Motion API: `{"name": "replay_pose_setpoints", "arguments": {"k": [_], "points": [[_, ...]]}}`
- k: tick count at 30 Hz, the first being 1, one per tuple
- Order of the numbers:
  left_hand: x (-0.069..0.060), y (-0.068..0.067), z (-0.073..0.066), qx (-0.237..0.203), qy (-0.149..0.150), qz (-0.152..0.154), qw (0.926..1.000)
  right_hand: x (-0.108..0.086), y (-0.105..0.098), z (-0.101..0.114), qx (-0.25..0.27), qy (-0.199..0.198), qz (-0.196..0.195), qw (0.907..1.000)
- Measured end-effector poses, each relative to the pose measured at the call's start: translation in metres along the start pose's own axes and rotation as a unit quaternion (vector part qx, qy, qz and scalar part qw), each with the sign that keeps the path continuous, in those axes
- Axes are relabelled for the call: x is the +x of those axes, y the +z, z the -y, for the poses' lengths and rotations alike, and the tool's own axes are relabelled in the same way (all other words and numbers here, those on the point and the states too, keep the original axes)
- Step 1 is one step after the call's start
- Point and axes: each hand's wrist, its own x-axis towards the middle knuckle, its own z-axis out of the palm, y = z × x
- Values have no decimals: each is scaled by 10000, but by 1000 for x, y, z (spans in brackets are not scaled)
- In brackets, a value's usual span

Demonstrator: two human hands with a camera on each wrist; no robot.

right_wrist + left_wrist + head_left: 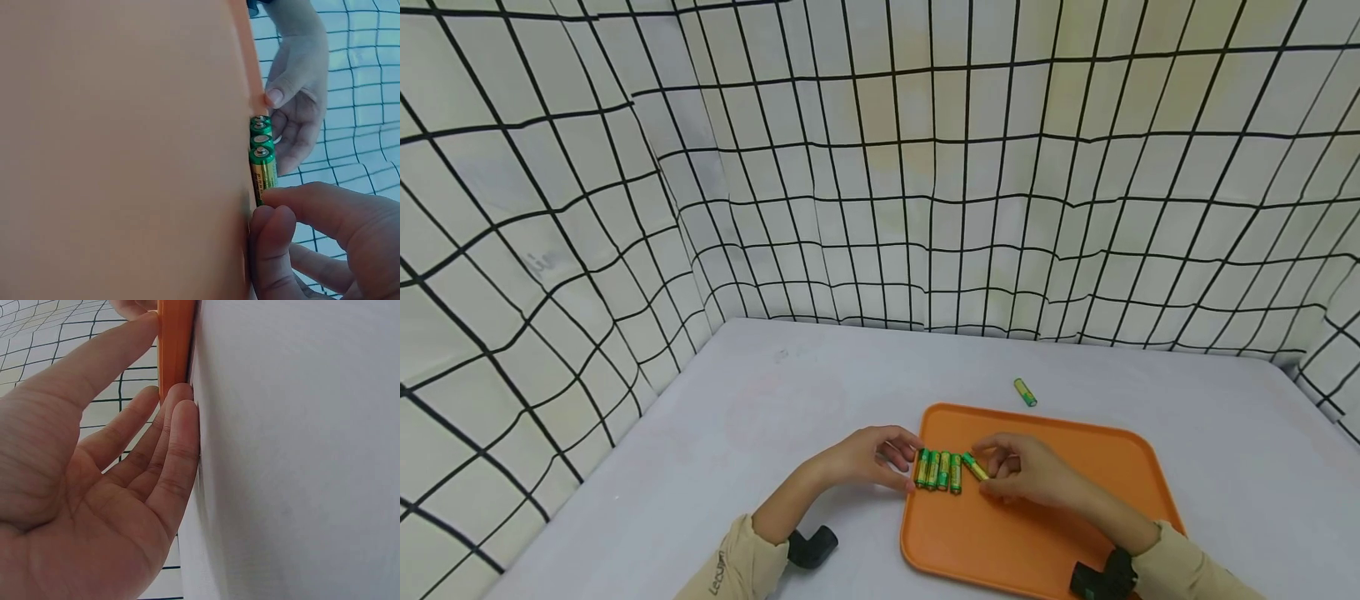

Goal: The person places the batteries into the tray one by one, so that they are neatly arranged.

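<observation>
Several green-and-gold batteries point(944, 472) lie side by side in a row at the left end of an orange tray point(970, 542). My left hand point(865, 457) is at the tray's left rim beside the row; in the left wrist view its fingers point(181, 434) are extended, with fingertips against the orange edge. Just right of the row, my right hand point(1033, 473) pinches the near end of a slanted battery point(974, 466) between thumb and finger. In the right wrist view, my fingertips hide most of that battery, with the row's end battery point(262, 169) behind them.
Another battery point(1025, 392) lies on the white tabletop point(850, 367) beyond the tray's far rim. Black netting point(880, 200) over white sheeting encloses the table at the back and sides. Dark devices point(812, 547) are at both wrists.
</observation>
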Motion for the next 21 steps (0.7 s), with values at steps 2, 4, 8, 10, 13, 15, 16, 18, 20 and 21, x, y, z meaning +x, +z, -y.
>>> {"name": "replay_pose_setpoints", "arguments": {"k": [2, 4, 8, 10, 13, 15, 16, 18, 20, 21], "points": [[0, 0, 0, 21, -28, 8, 10000, 1, 1, 1, -292, -43, -21, 9996], [0, 0, 0, 37, -48, 2, 10000, 3, 2, 2, -534, -112, -31, 9985], [0, 1, 0, 19, -4, 9, 10000, 4, 4, 3, -662, -193, 21, 9976], [0, 1, -1, -15, 14, 17, 10000, 4, 4, 3, -594, -182, 44, 9981], [0, 1, -1, -32, 20, 9, 10000, 4, 5, 3, -527, -153, 39, 9985], [0, 1, -1, -21, 12, 4, 10000, 4, 5, 3, -517, -99, -1, 9986], [0, 1, -2, -14, 8, 6, 10000, 5, 5, 4, -503, -76, -13, 9987], [0, 1, -2, 0, -8, 1, 10000, 6, 6, 4, -580, -4, -65, 9983], [0, 1, -2, 13, -20, -3, 10000, 7, 7, 5, -652, 61, -102, 9978], [0, 1, -2, 7, -18, -1, 10000, 8, 8, 6, -671, 62, -109, 9977]]}}
